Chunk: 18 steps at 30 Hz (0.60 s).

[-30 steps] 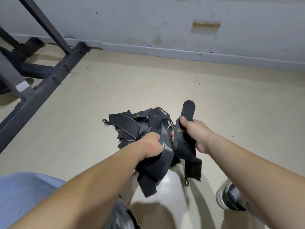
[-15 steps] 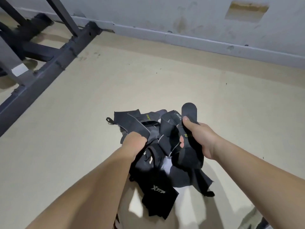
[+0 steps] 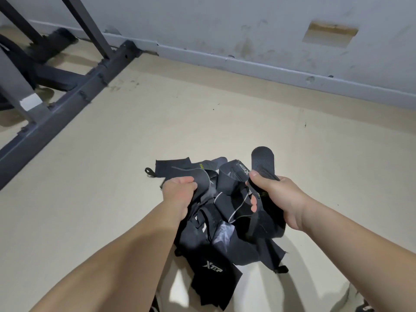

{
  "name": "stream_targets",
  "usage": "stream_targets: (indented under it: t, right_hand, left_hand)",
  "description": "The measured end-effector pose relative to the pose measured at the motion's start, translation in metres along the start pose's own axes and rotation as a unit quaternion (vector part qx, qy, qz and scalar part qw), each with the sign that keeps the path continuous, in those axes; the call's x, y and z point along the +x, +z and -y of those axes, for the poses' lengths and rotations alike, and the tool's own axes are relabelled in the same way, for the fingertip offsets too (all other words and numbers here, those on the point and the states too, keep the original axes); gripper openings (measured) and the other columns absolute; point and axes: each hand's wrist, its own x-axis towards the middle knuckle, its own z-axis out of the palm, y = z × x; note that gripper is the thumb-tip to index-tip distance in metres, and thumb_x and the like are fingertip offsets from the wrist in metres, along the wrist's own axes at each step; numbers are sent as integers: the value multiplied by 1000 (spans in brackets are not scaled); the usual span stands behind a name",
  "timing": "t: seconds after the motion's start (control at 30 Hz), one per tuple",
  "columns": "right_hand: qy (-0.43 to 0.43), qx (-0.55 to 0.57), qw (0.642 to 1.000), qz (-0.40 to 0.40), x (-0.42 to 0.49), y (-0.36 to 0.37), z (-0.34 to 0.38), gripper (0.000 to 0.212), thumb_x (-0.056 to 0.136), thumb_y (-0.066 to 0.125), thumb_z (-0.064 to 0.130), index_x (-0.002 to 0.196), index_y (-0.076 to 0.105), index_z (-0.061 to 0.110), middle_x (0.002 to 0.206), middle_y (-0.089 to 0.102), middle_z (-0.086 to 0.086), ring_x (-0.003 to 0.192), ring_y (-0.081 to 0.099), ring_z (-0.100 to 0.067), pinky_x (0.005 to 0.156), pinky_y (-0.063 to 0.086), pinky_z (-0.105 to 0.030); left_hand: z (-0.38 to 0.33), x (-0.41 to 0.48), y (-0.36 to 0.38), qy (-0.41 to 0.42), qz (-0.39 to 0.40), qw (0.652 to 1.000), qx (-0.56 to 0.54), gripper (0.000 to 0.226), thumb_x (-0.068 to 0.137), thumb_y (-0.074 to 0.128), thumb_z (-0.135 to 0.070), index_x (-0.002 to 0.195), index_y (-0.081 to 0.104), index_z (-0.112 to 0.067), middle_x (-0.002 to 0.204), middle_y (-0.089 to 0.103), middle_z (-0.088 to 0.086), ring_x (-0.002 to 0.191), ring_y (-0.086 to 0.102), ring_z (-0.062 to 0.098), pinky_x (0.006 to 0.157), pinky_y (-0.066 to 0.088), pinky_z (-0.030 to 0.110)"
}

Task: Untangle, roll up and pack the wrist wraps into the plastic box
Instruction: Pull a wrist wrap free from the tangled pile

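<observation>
Both the left hand (image 3: 180,194) and right hand (image 3: 273,195) are curled tight on the tangled wraps (image 3: 225,235), held above the floor (image 3: 101,199). They have been drawn wider apart than before; untangling is judged barely begun.

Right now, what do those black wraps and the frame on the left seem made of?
Wrist wraps: probably soft elastic fabric, matte black; they fold and droop limply. Frame: apparently painted metal, dull dark grey; straight rigid bars with bolts.
</observation>
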Motion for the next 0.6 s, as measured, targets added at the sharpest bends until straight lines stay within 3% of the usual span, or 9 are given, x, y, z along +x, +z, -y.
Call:
stream_targets:
  t: [0.1,0.17,0.3,0.4,0.47,0.53,0.6]
  right_hand:
    - [1,17,1000,-5,-22,1,8,35,98,73,41,100,66,7,76,70,-18,61,66,-30,62,60,-35]
    - [-5,21,1000,7,-38,3,16,32,98,73,38,100,67,7,78,71,-19,65,67,-31,64,61,-36]
    - [-23,39,999,18,-70,5,35,25,96,76,29,103,69,6,83,73,-18,67,69,-30,67,62,-36]
    - [-24,80,996,20,-85,3,46,39,96,73,48,101,68,10,85,75,-15,69,71,-29,68,62,-35]
    - [-21,124,991,49,-94,3,51,58,92,66,67,102,69,10,91,77,-14,77,74,-30,78,63,-39]
    - [-14,165,982,92,-103,5,56,77,87,59,80,114,75,9,109,79,-14,97,77,-32,94,61,-47]
    - [-9,210,970,122,-112,8,60,81,87,54,83,112,81,10,112,78,-18,96,78,-34,89,62,-47]
  left_hand:
    - [-27,-20,-4,4,10,1000,-16,24,95,65,1,112,71,-14,110,72,12,93,64,25,93,56,37]
    - [-49,-37,-10,27,51,998,-34,24,97,55,3,110,65,-15,101,66,14,81,59,25,79,54,38]
    - [-113,-87,-27,93,126,986,-48,27,102,47,5,99,60,-18,98,59,10,76,57,21,57,53,29]
    - [-151,-140,-37,135,192,971,-49,25,104,53,3,97,62,-19,89,60,8,66,55,19,53,48,24]
    - [-163,-175,-38,163,233,957,-55,25,104,55,2,94,63,-20,84,61,5,62,55,16,48,47,20]
    - [-165,-208,-36,191,277,940,-62,26,104,56,2,92,61,-20,83,59,2,60,54,14,46,43,20]
    - [-158,-236,-36,202,350,913,-47,28,103,55,3,89,59,-21,78,57,2,57,50,13,49,37,24]
